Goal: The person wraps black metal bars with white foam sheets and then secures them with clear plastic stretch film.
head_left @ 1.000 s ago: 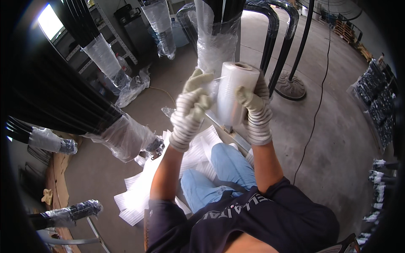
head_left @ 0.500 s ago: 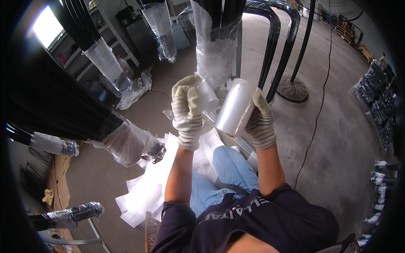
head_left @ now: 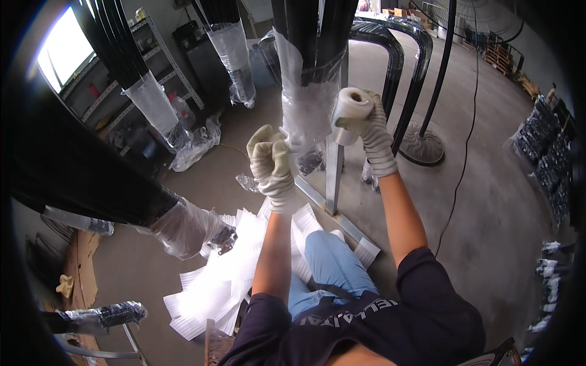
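My right hand (head_left: pixel 370 116), in a striped knit glove, grips a roll of clear stretch film (head_left: pixel 354 105) with its hollow core end showing. It holds the roll against the right side of an upright bundle of black tubes (head_left: pixel 314 36). The bundle's lower part is wrapped in white sheet and clear film (head_left: pixel 310 107). My left hand (head_left: pixel 270 160), gloved alike, is closed at the bundle's lower left. Its fingertips pinch stretch film at the wrap's edge; the exact hold is partly hidden.
White foam sheets (head_left: pixel 220 268) lie on the floor by my legs. Other wrapped tube bundles stand left, one large (head_left: pixel 183 226). A metal frame (head_left: pixel 334 177) stands below the roll. A round fan base (head_left: pixel 422 146) and a cable (head_left: pixel 467 165) are at right.
My right hand has moved the film roll up and away, tilting it upright beside the bundle. My left hand has dropped slightly, staying closed, near the wrap's lower edge.
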{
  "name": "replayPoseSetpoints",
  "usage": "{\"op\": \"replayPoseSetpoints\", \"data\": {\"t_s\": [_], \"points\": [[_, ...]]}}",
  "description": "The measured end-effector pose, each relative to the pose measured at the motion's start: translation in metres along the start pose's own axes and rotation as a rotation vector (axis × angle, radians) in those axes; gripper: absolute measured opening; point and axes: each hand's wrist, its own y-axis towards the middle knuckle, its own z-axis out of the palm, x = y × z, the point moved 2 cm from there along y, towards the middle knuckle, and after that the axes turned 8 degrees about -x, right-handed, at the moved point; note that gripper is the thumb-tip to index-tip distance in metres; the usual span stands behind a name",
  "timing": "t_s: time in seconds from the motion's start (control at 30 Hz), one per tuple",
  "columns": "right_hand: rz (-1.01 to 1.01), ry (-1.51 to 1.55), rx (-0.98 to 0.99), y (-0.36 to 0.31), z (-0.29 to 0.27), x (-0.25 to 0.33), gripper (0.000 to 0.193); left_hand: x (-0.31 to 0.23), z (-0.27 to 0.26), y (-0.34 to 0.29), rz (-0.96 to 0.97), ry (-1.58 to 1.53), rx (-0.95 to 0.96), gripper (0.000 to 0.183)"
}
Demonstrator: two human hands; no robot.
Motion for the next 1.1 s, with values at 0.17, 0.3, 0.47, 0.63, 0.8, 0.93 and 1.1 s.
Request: {"op": "replayPoseSetpoints", "data": {"t_s": [0.17,0.3,0.47,0.63,0.8,0.93,1.1], "points": [[0.040,-0.017,0.201,0.021,0.024,-0.012,0.075,0.036,-0.027,0.020,-0.059,0.142,0.167,0.034],[0.030,0.092,0.315,0.032,0.029,-0.025,0.080,0.028,-0.022,0.023,-0.339,0.075,0.356,0.056],[0.006,0.302,0.376,0.035,0.038,-0.028,0.082,0.036,-0.035,0.031,-0.409,0.057,0.390,0.055],[0.178,0.580,0.435,0.023,0.043,-0.034,0.070,0.017,-0.012,0.026,-0.481,-0.248,0.498,0.084],[-0.207,0.093,0.500,0.005,0.050,-0.047,0.046,0.011,-0.020,0.025,-0.106,0.379,0.524,0.087],[0.206,0.424,0.589,0.000,0.042,-0.067,0.049,-0.009,-0.009,0.030,0.041,0.630,0.437,0.087],[-0.055,0.056,0.569,-0.008,0.040,-0.061,0.051,-0.011,-0.015,0.048,0.056,0.634,0.604,0.097]]}}
